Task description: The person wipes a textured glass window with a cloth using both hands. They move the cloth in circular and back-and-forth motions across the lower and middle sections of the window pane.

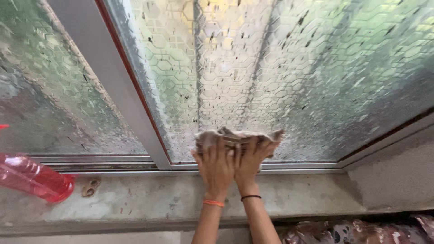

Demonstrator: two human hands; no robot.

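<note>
Both my hands press a crumpled brown-grey cloth [235, 137] against the lower part of a patterned, frosted window pane [280, 68]. My left hand [216, 166], with an orange band at the wrist, lies beside my right hand [251, 161], which wears a thin black band. The two hands touch each other, fingers spread upward over the cloth. The glass has a hexagon pattern and many dark specks. The cloth sits just above the bottom window frame [298, 165].
A grey metal upright [113, 77] with a red seal divides the two panes. A pink plastic bottle [34, 178] lies on the stained concrete sill [149, 199] at the left, near a small metal fitting [90, 187]. Patterned fabric [357, 232] shows at bottom right.
</note>
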